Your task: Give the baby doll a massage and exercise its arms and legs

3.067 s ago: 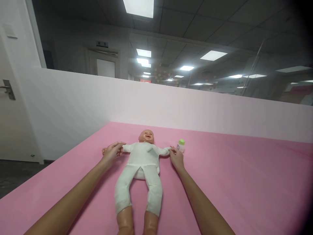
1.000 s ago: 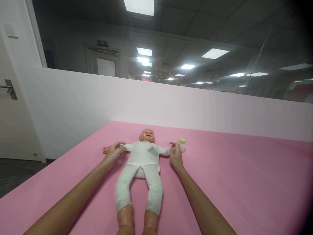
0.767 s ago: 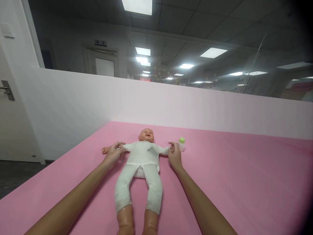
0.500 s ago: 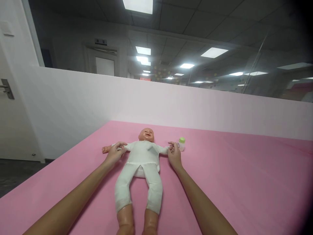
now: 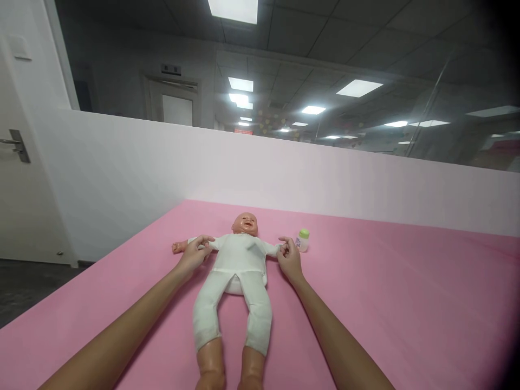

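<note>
We have the baby doll [image 5: 238, 276] flat on the pink sheet [image 5: 385, 303], our left hand [image 5: 194, 255] and right hand [image 5: 287, 257] pinching its white sleeves, the little bottle [image 5: 302, 240] untouched.

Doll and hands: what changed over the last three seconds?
Very little. The left hand slid slightly inward along the doll's sleeve, baring more of its small hand. The right hand keeps pinching the other cuff. Doll and bottle lie unmoved on the pink sheet.

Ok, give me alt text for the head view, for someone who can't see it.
Two bare hands grip the outstretched arms of a baby doll in white, lying face up on a pink surface: left hand, right hand. A small green-capped bottle stands beside the right hand.
</note>
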Demonstrator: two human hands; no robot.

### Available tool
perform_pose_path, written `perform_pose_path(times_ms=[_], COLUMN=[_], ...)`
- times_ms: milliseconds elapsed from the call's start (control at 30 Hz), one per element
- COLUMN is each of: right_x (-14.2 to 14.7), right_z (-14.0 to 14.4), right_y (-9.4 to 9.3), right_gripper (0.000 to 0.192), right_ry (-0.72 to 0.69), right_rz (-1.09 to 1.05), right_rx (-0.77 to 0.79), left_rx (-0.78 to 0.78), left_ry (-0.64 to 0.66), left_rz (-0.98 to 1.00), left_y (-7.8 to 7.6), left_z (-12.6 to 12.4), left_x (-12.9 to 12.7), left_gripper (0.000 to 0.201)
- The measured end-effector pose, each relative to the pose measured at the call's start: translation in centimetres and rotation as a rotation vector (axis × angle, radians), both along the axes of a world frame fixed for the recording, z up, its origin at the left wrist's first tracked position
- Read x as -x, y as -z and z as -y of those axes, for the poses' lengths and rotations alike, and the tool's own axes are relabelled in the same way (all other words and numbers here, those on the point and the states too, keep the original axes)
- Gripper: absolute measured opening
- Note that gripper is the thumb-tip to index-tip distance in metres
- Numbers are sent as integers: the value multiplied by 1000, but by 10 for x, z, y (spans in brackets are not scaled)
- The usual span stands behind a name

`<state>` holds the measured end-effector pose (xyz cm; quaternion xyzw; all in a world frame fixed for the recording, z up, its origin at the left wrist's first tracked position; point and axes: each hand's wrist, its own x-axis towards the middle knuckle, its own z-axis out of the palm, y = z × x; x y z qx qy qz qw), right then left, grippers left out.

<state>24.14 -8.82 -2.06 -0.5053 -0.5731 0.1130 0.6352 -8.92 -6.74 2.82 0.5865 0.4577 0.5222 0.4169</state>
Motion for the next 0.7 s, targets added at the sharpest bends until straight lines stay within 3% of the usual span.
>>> perform_pose_path(times_ms=[700], right_x=[1], right_z=[-2], right_y=[0], right_gripper=[38], right_ry=[-49], right_rz=[-21], right_rx=[14], left_rx=[27], left_ry=[37], left_rz=[4], left_y=[1], left_z=[0], left_x=[0], left_gripper=[37])
